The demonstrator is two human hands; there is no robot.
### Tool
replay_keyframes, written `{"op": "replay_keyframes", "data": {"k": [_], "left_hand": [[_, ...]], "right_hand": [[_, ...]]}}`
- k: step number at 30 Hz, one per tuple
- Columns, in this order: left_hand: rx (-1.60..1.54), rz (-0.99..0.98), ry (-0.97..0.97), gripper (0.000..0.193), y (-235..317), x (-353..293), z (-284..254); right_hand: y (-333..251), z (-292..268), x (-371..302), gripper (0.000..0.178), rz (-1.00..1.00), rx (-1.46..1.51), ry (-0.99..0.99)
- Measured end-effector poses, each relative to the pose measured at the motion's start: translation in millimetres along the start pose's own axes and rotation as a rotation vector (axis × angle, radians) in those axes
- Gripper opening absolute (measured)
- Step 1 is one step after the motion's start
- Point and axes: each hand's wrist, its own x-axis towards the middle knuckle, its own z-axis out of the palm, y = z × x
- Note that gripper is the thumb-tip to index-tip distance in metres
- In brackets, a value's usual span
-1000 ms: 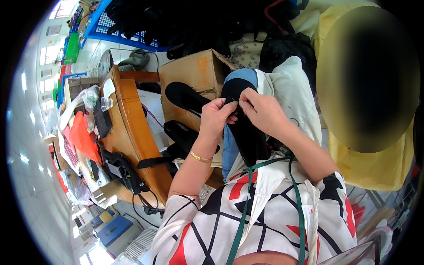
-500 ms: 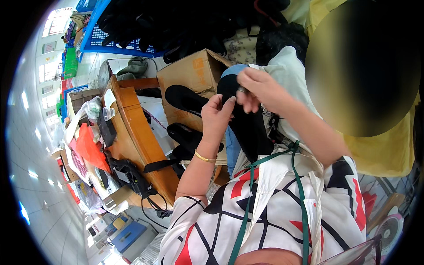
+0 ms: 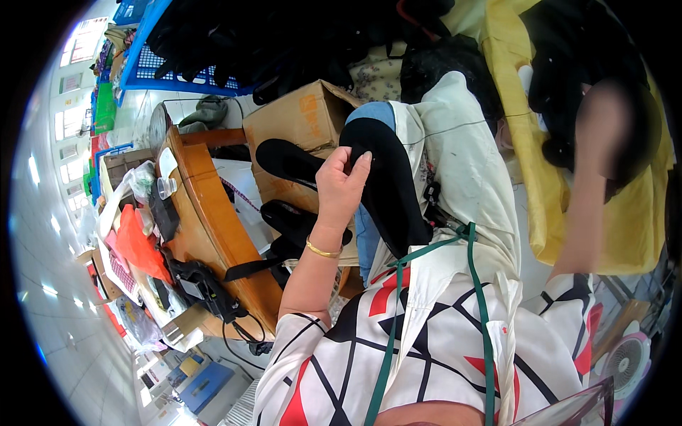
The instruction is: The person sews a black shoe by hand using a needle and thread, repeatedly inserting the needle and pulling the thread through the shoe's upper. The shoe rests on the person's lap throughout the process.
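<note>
Across my lap lies a long black shoe-shaped cloth piece (image 3: 391, 181) with a rounded far end. My left hand (image 3: 341, 181) is closed on its left edge, thumb and fingers pinched together. A thin dark thread (image 3: 455, 129) runs taut from near that piece over my pale apron towards the right. Out at the far right is my right hand (image 3: 604, 128), raised over a yellow cloth with black things on it; its fingers are smeared by motion, and whatever they hold cannot be made out. Black slip-on shoes (image 3: 288, 160) lie left of my left hand.
A cardboard box (image 3: 291, 117) stands beyond the shoes. At left is a wooden table (image 3: 220, 213) with cloth scraps and a black device. A blue crate (image 3: 142, 67) with black items is at the far left. Yellow cloth (image 3: 547, 227) spreads at right, near a fan (image 3: 625, 362).
My right hand has moved away from the black cloth piece, out to the right, and the thread now shows stretched. The left hand keeps its pinch on the piece.
</note>
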Motion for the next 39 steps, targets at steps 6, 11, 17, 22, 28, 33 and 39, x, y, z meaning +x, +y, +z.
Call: {"op": "replay_keyframes", "data": {"k": [6, 11, 17, 22, 28, 33, 39], "left_hand": [[0.43, 0.473, 0.337, 0.025, 27.0, -15.0, 2.9], [0.803, 0.794, 0.191, 0.034, 11.0, -17.9, -7.8], [0.521, 0.485, 0.084, 0.044, 15.9, -24.5, -3.0], [0.573, 0.427, 0.109, 0.047, 10.6, -22.0, 7.5], [0.601, 0.482, 0.106, 0.047, -6.9, -18.9, 8.8], [0.601, 0.516, 0.111, 0.05, -17.5, -20.6, 10.6], [0.672, 0.55, 0.151, 0.049, -8.9, -11.8, 6.3]], "right_hand": [[-120.3, 94.2, -120.9, 0.03, -0.106, 0.396, -0.858], [-139.1, 124.2, -134.4, 0.014, -0.596, 0.154, -0.966], [-173.5, 140.8, -109.4, 0.012, -0.003, 0.448, -0.744], [-215.9, 158.7, -135.4, 0.025, 0.825, 1.342, -0.799], [-226.0, 151.9, -125.2, 0.024, 1.093, 1.318, -0.901], [-231.8, 127.0, -125.1, 0.023, 1.035, 1.341, -0.85], [-243.0, 111.6, -143.4, 0.023, 0.816, 1.286, -0.91]]}}
